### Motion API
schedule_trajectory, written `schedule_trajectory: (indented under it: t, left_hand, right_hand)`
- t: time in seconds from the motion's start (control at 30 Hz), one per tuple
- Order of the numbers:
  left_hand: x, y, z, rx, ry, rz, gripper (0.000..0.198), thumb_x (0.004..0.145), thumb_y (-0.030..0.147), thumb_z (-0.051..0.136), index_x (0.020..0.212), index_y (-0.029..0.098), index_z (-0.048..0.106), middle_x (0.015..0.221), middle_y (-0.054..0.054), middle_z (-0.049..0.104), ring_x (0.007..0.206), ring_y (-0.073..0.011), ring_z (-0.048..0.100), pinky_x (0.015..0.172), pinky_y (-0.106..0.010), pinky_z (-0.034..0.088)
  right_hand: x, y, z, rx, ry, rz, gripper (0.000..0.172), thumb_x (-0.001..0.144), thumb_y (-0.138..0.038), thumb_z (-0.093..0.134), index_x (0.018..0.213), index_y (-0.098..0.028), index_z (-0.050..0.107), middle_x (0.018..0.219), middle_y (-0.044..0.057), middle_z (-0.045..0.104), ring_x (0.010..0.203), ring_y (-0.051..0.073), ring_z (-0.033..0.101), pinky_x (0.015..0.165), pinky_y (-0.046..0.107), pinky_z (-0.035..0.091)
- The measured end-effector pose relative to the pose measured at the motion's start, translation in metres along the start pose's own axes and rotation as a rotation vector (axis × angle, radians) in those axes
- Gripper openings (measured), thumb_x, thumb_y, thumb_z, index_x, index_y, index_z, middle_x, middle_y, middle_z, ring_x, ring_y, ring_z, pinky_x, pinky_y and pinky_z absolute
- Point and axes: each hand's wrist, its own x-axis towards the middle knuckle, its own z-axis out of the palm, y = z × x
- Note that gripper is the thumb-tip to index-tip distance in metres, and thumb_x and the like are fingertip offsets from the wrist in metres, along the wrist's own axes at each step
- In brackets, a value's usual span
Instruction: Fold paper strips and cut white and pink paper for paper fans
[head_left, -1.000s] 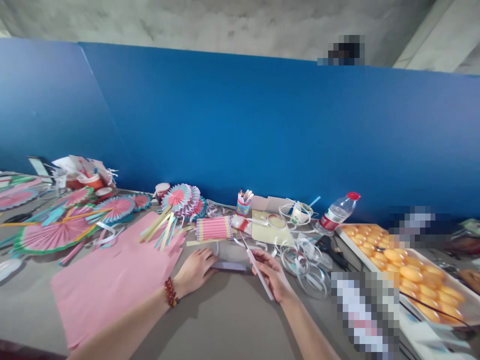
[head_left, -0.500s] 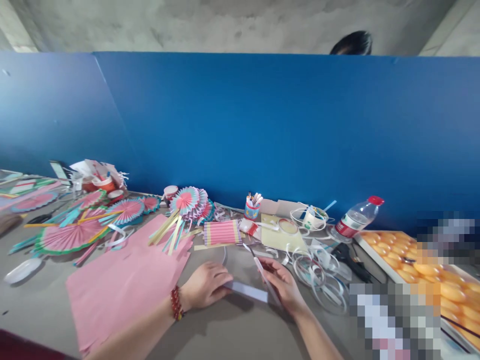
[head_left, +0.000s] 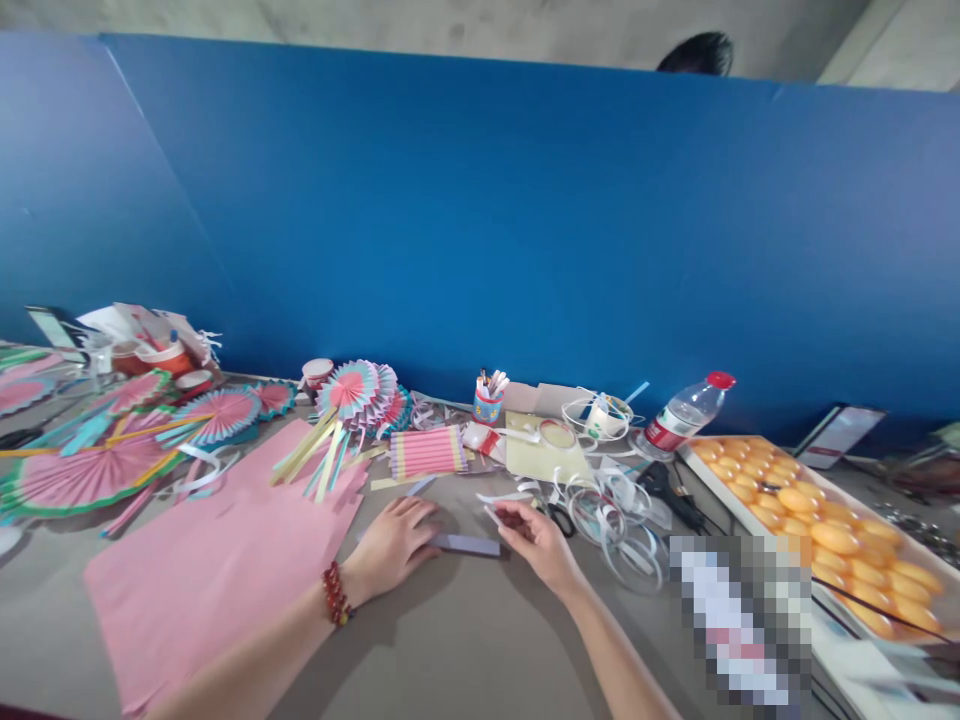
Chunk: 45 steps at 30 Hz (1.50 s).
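My left hand [head_left: 394, 545], with a beaded bracelet on the wrist, lies palm down on the table, fingers loosely spread. It rests over one end of a flat lavender paper strip [head_left: 476, 546], whose other end sticks out to the right. My right hand [head_left: 534, 540] is raised a little, thumb and fingers pinching a narrow pale paper strip [head_left: 492, 513]. Part of that strip is hidden by the fingers. Just behind the right hand shows a black loop [head_left: 561, 519], like a scissors handle. Pink paper [head_left: 217, 570] lies left of my left hand.
Pleated paper fans [head_left: 352, 390], a pink striped folded paper [head_left: 427, 452] and a pen cup [head_left: 488, 405] line the back. Curled white strips [head_left: 615, 530], a glue gun [head_left: 667, 495], a bottle [head_left: 686, 418] and a tray of orange domes [head_left: 832, 540] are rightward. A blue partition [head_left: 480, 220] rises behind.
The view has tilted down and turned slightly right. My right hand has drawn back from the flat strip's end, still pinching a pale strip. My left hand stays over the lavender strip.
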Motion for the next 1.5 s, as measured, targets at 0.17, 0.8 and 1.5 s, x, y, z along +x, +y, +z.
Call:
schedule_trajectory:
  t: [0.17, 0.8, 1.5]
  left_hand:
    - [0.003, 0.008, 0.004, -0.017, -0.002, -0.01, 0.027, 0.099, 0.033, 0.051, 0.12, 0.021, 0.06, 0.115, -0.01, 0.063, 0.11, -0.0244, 0.057, 0.098, -0.043, 0.046]
    - [0.004, 0.04, 0.01, 0.007, 0.014, 0.03, 0.03, 0.099, 0.018, 0.047, 0.128, 0.02, 0.054, 0.122, -0.009, 0.063, 0.109, -0.0234, 0.058, 0.096, -0.04, 0.047]
    - [0.002, 0.034, 0.018, 0.05, 0.004, 0.065, 0.023, 0.103, 0.018, 0.039, 0.109, 0.018, 0.061, 0.103, -0.006, 0.067, 0.096, -0.0206, 0.059, 0.089, -0.036, 0.044]
  right_hand:
    - [-0.003, -0.001, 0.001, -0.073, -0.031, -0.02, 0.03, 0.082, -0.031, 0.065, 0.111, -0.022, 0.07, 0.105, 0.007, 0.071, 0.089, 0.02, 0.065, 0.077, 0.03, 0.054]
    - [-0.051, -0.034, -0.043, -0.629, -0.072, -0.189, 0.032, 0.091, -0.019, 0.046, 0.114, -0.025, 0.067, 0.113, 0.008, 0.067, 0.1, 0.02, 0.066, 0.088, 0.031, 0.052]
    - [-0.079, -0.019, -0.025, -0.821, -0.034, -0.254, 0.043, 0.087, -0.009, 0.041, 0.118, -0.027, 0.065, 0.113, 0.007, 0.066, 0.097, 0.02, 0.066, 0.081, 0.03, 0.054]
